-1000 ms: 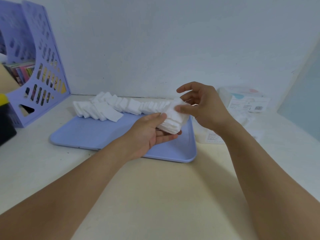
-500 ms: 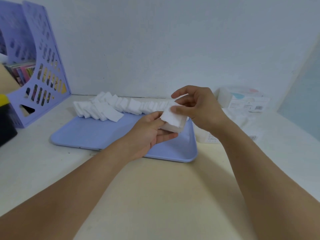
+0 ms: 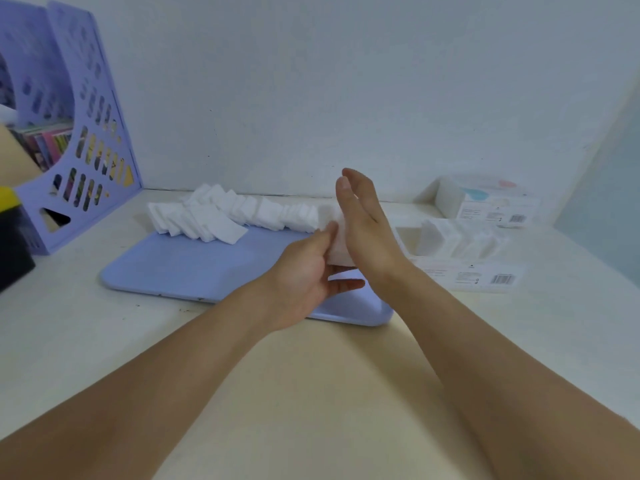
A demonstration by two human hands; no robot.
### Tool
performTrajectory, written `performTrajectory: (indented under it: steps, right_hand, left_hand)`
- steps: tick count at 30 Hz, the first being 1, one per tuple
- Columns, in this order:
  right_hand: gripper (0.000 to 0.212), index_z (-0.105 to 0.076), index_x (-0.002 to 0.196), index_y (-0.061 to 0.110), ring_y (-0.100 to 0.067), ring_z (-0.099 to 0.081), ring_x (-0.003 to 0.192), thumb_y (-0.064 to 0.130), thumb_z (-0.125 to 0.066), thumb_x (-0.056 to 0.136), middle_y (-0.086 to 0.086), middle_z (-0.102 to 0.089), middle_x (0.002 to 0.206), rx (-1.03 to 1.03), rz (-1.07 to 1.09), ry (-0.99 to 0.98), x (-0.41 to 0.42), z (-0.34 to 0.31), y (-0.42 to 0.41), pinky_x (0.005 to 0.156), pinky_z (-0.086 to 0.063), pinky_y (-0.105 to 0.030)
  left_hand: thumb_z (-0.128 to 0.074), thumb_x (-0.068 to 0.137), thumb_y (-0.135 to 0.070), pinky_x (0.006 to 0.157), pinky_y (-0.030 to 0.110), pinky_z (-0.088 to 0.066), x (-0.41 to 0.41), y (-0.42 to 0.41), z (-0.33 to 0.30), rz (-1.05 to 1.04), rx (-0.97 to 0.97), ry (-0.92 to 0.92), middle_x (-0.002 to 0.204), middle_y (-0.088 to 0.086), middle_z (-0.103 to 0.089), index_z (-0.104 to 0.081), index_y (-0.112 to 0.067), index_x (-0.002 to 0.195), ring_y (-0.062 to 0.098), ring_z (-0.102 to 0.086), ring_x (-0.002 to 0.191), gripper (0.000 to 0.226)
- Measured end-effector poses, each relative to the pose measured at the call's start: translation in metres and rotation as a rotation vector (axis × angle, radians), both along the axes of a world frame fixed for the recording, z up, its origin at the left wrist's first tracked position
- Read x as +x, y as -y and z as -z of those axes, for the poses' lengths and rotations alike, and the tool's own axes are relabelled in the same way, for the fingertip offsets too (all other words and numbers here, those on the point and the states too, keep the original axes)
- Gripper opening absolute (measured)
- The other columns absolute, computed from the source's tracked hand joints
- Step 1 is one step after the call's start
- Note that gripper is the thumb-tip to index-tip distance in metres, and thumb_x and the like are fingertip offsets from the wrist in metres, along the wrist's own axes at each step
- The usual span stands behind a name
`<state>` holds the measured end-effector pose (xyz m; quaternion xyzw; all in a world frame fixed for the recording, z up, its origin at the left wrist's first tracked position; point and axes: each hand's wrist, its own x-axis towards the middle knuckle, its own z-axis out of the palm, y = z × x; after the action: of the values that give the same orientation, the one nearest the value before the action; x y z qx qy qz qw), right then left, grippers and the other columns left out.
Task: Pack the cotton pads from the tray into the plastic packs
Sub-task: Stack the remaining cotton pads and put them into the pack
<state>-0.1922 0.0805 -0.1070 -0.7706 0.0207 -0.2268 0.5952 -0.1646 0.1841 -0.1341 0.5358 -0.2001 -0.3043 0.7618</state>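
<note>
Plain white wall behind, pale matte counter (image 3: 104, 341) in front. A smooth lilac plastic tray (image 3: 194, 265) with rounded corners sits mid-counter, and a long toppled row of square white cotton pads (image 3: 242, 213) leans domino-style along its far edge. Over the tray's right end, the left hand (image 3: 304, 271) has its grip closed round a small stack of pads (image 3: 337, 252), while the right hand (image 3: 363, 230) presses flat against the stack's side, fingers straight, not wrapping anything. Looks like squaring up the stack. These will be feather-light, soft and squashy, and loose layers fan out easily, so I'd pinch across the flat faces. The clear, crinkly plastic packs (image 3: 460, 251) wait just right of the tray, one partly filled.
</note>
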Motion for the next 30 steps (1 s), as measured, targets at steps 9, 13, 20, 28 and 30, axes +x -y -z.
performTrajectory:
  steps: [9,13,20,28,30]
  right_hand:
    - [0.042,-0.061,0.131,0.024,-0.01,-0.067,0.107,0.037,-0.071,0.093,0.007,-0.066,0.123,-0.324,-0.05,-0.041,-0.005,-0.017,0.032,0.097,-0.055,-0.037]
    - [0.04,-0.057,0.132,0.008,-0.028,-0.073,0.1,0.013,-0.07,0.094,-0.016,-0.07,0.114,-0.116,-0.174,-0.131,-0.004,-0.014,0.035,0.087,-0.061,-0.04]
    - [0.06,-0.051,0.14,0.02,-0.021,-0.067,0.111,-0.001,-0.072,0.088,-0.005,-0.062,0.127,0.031,-0.183,-0.072,0.0,-0.004,0.011,0.085,-0.057,-0.024]
    - [0.054,-0.067,0.122,0.021,-0.013,-0.065,0.085,0.007,-0.087,0.074,-0.007,-0.066,0.105,-0.006,-0.271,-0.144,-0.008,-0.016,0.027,0.08,-0.053,-0.028]
    - [0.048,-0.071,0.118,0.019,-0.013,-0.063,0.081,0.006,-0.086,0.075,0.0,-0.065,0.096,-0.007,-0.261,-0.103,-0.008,-0.018,0.03,0.081,-0.052,-0.03]
  left_hand:
    - [-0.054,0.097,-0.019,0.077,0.031,-0.053,0.005,-0.006,-0.006,-0.166,0.097,0.166,0.117,0.002,-0.071,-0.062,-0.023,0.129,0.019,-0.065,0.104,0.034]
    - [-0.057,0.089,-0.017,0.083,0.034,-0.055,0.011,-0.006,-0.006,-0.337,0.028,0.065,0.125,0.007,-0.069,-0.058,-0.024,0.13,0.025,-0.066,0.116,0.042]
    - [-0.042,0.091,-0.001,0.095,0.036,-0.055,0.015,-0.015,-0.012,-0.349,-0.298,-0.263,0.12,0.019,-0.07,-0.062,-0.002,0.124,0.029,-0.068,0.101,0.038]
    - [-0.038,0.078,-0.002,0.077,0.037,-0.055,0.016,-0.024,-0.013,-0.195,-0.47,-0.429,0.111,0.021,-0.071,-0.061,0.001,0.118,0.031,-0.068,0.088,0.046]
    - [-0.039,0.071,-0.002,0.071,0.036,-0.056,0.017,-0.024,-0.013,-0.19,-0.461,-0.436,0.107,0.019,-0.071,-0.062,-0.001,0.116,0.028,-0.069,0.078,0.05]
